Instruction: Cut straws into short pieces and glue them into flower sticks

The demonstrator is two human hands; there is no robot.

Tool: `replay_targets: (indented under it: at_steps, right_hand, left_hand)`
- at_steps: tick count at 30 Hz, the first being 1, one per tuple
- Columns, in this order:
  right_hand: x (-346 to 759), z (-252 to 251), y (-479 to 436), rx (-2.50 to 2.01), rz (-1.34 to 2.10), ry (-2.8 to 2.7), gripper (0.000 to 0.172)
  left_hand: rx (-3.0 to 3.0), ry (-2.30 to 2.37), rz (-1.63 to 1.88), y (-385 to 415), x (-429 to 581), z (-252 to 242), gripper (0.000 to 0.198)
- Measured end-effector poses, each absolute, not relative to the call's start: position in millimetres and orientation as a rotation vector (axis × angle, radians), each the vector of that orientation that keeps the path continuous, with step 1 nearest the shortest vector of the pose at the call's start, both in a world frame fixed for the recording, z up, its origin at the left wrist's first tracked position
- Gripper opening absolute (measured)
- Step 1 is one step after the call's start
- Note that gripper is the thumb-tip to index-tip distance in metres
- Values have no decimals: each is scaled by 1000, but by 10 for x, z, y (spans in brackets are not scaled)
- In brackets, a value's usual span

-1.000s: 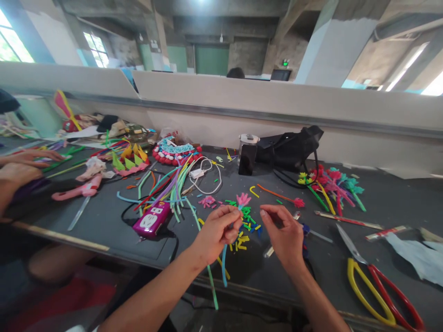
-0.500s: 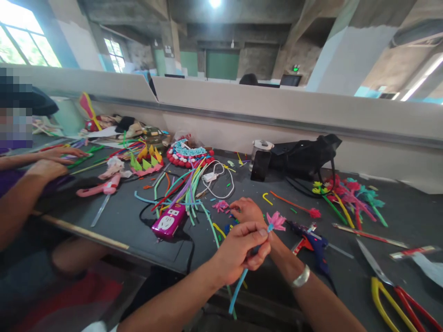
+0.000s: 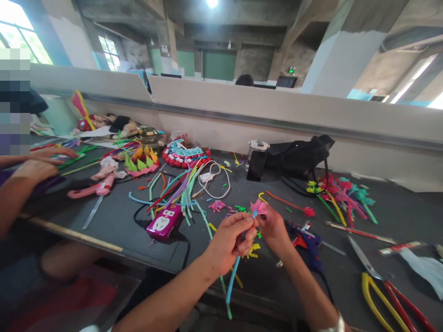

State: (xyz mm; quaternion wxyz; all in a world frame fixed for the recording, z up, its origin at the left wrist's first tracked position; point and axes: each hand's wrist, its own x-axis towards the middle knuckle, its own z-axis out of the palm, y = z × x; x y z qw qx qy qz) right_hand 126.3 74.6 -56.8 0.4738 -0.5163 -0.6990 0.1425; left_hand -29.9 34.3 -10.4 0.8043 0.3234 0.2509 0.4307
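My left hand [image 3: 233,237] pinches a pipe-cleaner flower just below its head. The pink petals [image 3: 259,207] fan out above the fingertips, and the light blue stem [image 3: 232,281] hangs down beneath the hand. Close against the right side of the petals is my right hand [image 3: 275,228], its fingers curled in; anything between those fingertips is hidden. Short pink pieces [image 3: 217,206] lie in a small heap on the table beyond my left hand. Yellow pieces [image 3: 254,250] and green bits [image 3: 242,209] are scattered around both hands.
A glue gun [image 3: 309,242] lies right of my right hand, with large scissors [image 3: 372,272] further right. Finished flowers [image 3: 346,198] and a black bag [image 3: 301,157] are behind. Left stand a purple power strip [image 3: 164,222] and loose pipe cleaners [image 3: 183,184]. A co-worker's hands [image 3: 38,168] work far left.
My right hand has come back from the pink heap to the petals. My left hand still holds the flower, now slightly further left in view. The camera has shifted a little.
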Motion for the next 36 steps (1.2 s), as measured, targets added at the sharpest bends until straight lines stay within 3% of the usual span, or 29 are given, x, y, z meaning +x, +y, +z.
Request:
replay_targets:
  at_steps: [7, 21, 36]
  right_hand:
    - [1782, -292, 262, -1360, 384, -1558, 18]
    - [1743, -221, 110, -1235, -40, -1689, 11]
    - [1591, -199, 123, -1171, -161, -1759, 16]
  left_hand:
    - [752, 681, 958, 403, -174, -198, 22]
    - [996, 910, 1082, 391, 51, -356, 25]
    - [1272, 1050, 1168, 390, 69, -366, 17]
